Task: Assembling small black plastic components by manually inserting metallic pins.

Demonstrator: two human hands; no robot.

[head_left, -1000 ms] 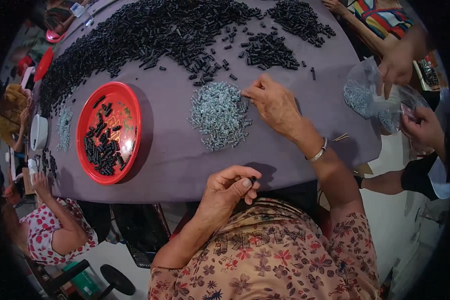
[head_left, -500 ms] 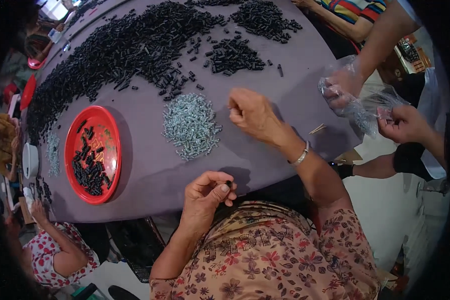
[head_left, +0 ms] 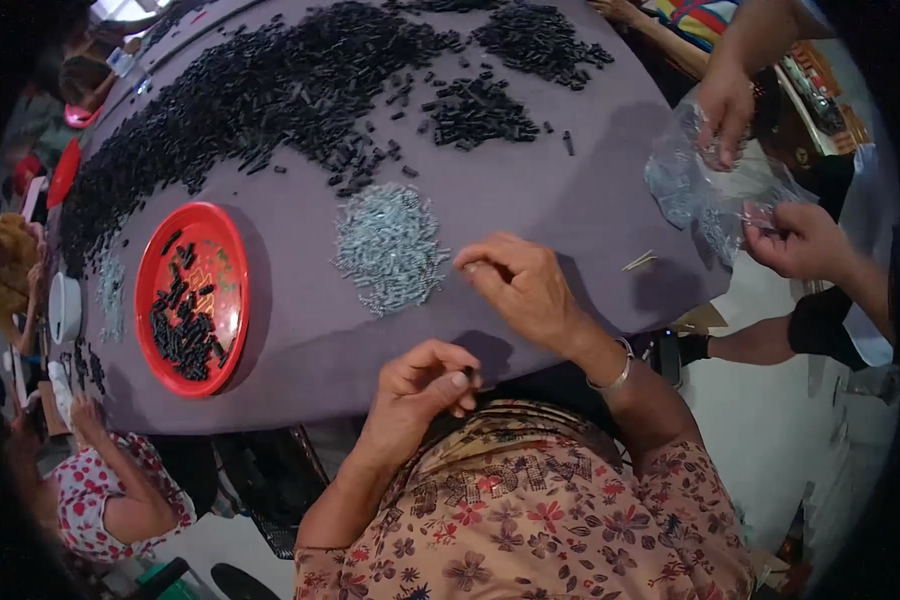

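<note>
My left hand point(head_left: 415, 395) is closed at the table's near edge, its thumb and fingers pinching a small black tube-shaped piece point(head_left: 468, 372); only the end of the piece shows. Above the table, my right hand point(head_left: 520, 285) has its thumb and forefinger pressed together just right of a heap of small silvery coil springs point(head_left: 390, 250). Whatever sits between those fingertips is too small to make out. To the left, a red oval tray point(head_left: 146, 310) holds many loose black pieces like the one in my left hand.
A large heap of black pieces point(head_left: 270, 100) covers the table's far left, with smaller heaps point(head_left: 480, 110) beside it. At right, another person's hands point(head_left: 725, 115) hold a clear plastic bag point(head_left: 680, 190) of silvery parts. Thin sticks point(head_left: 639, 261) lie nearby. Other people sit at left.
My right hand has come down toward me from the far side of the spring heap's right edge. My left hand barely moved. The other person's upper hand has lifted off the bag's lower part.
</note>
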